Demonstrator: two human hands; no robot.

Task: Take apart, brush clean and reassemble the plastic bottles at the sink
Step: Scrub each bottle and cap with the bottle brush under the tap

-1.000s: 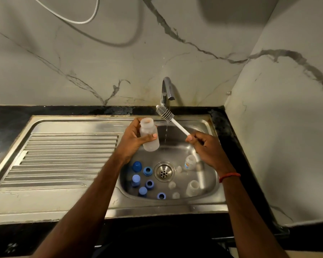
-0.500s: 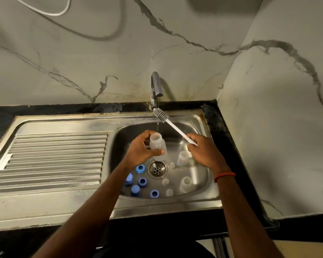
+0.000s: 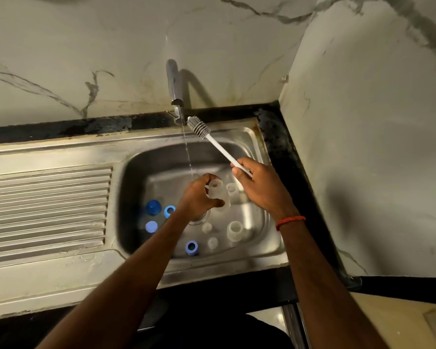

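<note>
My left hand grips a clear plastic bottle, open mouth up, low inside the steel sink basin above the drain. My right hand holds the white handle of a bottle brush, whose grey bristle head points up-left beside the tap's spout. A thin stream of water falls just left of the brush. Two more clear bottles stand in the basin, with small clear teats. Blue caps and rings lie on the basin floor at the left and front.
The chrome tap rises from the back rim, running. A ribbed steel draining board stretches left of the basin. Marble walls close in behind and on the right, with a black counter strip between basin and right wall.
My left hand has lowered the bottle from under the tap down into the basin near the drain. The brush stays raised in my right hand. The camera has tilted down.
</note>
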